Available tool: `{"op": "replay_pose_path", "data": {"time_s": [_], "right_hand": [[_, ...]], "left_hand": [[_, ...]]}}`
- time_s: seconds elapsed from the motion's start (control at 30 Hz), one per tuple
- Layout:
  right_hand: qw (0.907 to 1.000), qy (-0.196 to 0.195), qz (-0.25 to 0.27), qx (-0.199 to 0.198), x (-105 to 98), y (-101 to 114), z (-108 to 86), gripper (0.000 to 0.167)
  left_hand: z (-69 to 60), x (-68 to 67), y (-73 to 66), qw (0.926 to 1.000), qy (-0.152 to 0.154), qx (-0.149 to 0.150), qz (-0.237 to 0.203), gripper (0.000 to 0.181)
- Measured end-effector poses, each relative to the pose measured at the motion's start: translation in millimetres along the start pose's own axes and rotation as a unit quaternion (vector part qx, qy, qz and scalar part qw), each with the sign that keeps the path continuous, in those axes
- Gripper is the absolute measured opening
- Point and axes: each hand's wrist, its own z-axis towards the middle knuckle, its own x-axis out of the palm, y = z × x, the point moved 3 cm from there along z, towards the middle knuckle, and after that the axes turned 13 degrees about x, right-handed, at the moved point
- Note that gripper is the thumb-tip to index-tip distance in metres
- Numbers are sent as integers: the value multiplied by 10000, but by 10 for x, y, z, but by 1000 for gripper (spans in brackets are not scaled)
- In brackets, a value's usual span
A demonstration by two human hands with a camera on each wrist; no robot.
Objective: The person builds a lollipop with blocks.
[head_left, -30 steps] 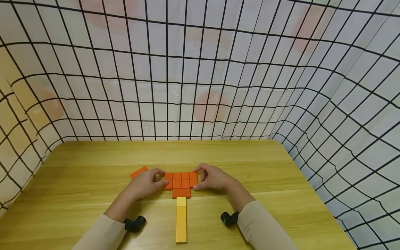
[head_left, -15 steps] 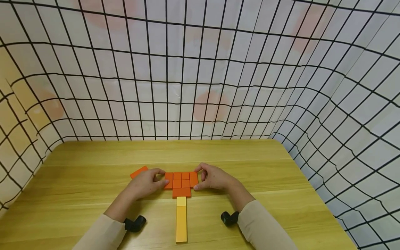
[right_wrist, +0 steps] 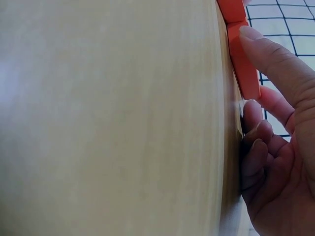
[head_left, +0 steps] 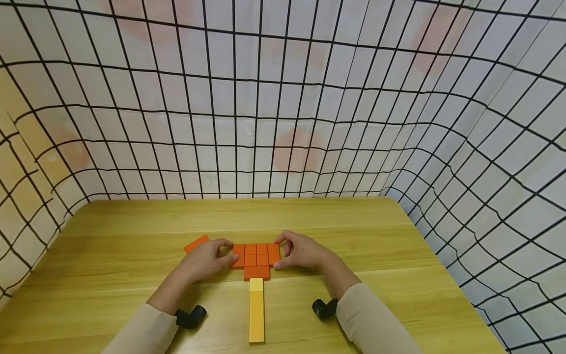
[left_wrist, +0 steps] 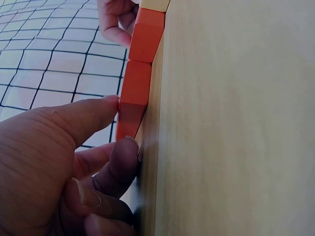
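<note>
In the head view, flat orange blocks lie edge to edge on the table. My left hand (head_left: 205, 259) pinches the upright block (head_left: 239, 250) on the left side, thumb near and index finger far. Across from it, my right hand (head_left: 305, 251) holds the matching block (head_left: 274, 253) at its two ends. Between them sit several small orange squares (head_left: 256, 254), with a wider orange block (head_left: 256, 273) below. A small pale yellow block (head_left: 256, 285) and a long yellow block (head_left: 256, 317) run down toward me. Both wrist views show fingertips touching orange blocks (left_wrist: 135, 83) (right_wrist: 241, 61).
One loose orange block (head_left: 196, 243) lies tilted behind my left hand, partly covered by it. Black wire mesh (head_left: 258, 118) rises at the back and sides of the wooden table (head_left: 132, 275). A small black device (head_left: 191, 317) sits at each wrist.
</note>
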Motion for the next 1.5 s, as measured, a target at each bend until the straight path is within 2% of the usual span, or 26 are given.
{"op": "replay_pose_path", "data": {"time_s": [0.43, 0.7, 0.83, 1.07, 1.2, 1.5], "right_hand": [[10000, 28, 79, 53, 4, 3, 2, 55], [9999, 51, 131, 18, 5, -2, 3, 55], [9999, 44, 137, 38, 7, -2, 3, 55], [9998, 52, 159, 47, 3, -2, -3, 55], [9998, 47, 187, 63, -1, -13, -1, 55], [9998, 51, 177, -53, 17, -23, 17, 53]], "left_hand": [[-1, 7, 9, 10000, 39, 8, -74, 49], [-28, -28, 34, 9997, -95, -80, -217, 51], [-51, -90, 78, 9993, -315, -103, -199, 51], [-117, -290, 167, 9980, -621, -86, -17, 50], [-160, -379, 223, 9975, -644, -247, 169, 53], [-281, -498, 333, 9963, -415, -680, 324, 63]]}}
